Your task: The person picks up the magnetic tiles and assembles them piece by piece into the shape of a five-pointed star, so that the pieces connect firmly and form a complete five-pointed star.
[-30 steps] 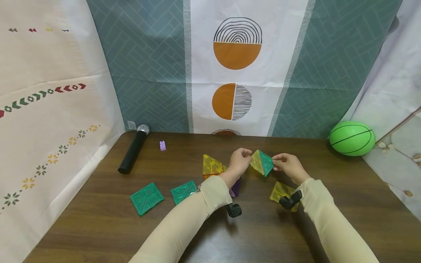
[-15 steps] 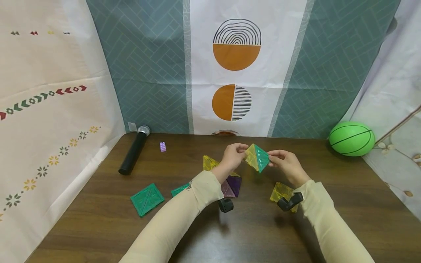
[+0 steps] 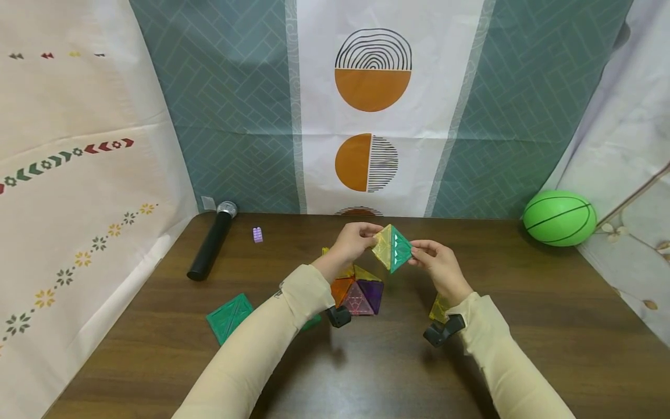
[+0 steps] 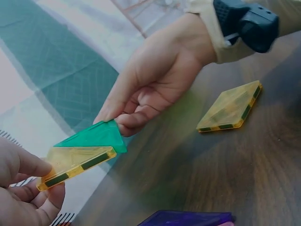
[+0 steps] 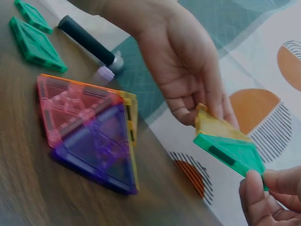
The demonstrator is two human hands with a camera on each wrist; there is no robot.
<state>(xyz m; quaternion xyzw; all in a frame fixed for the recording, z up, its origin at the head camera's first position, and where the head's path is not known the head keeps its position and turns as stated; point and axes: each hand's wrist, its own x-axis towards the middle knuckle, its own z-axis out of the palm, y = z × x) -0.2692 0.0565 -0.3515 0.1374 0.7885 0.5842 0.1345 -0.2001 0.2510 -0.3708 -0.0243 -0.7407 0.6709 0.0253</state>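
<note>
Between both hands, above the table, a yellow triangular magnetic tile [image 3: 382, 247] and a green triangular magnetic tile [image 3: 400, 250] meet edge to edge. The left hand [image 3: 352, 241] pinches the yellow tile's outer corner; the right hand [image 3: 438, 266] pinches the green one's. In the left wrist view the pair is bent along the seam, with the green tile [image 4: 91, 135] behind. Below the left forearm sits a raised shape of joined tiles, with pink [image 3: 358, 301], purple [image 3: 373, 293], orange and yellow faces. The left arm partly covers it.
A yellow tile piece [image 4: 230, 107] lies under the right wrist. Green tiles [image 3: 230, 316] lie at left, partly behind the left sleeve. Farther back are a black microphone [image 3: 213, 243], a small purple block [image 3: 257, 234] and a green ball [image 3: 560, 218] at the right.
Both hands have moved left with the joined yellow and green tiles, raising them slightly in view. More of the pink and purple faces of the raised shape now shows.
</note>
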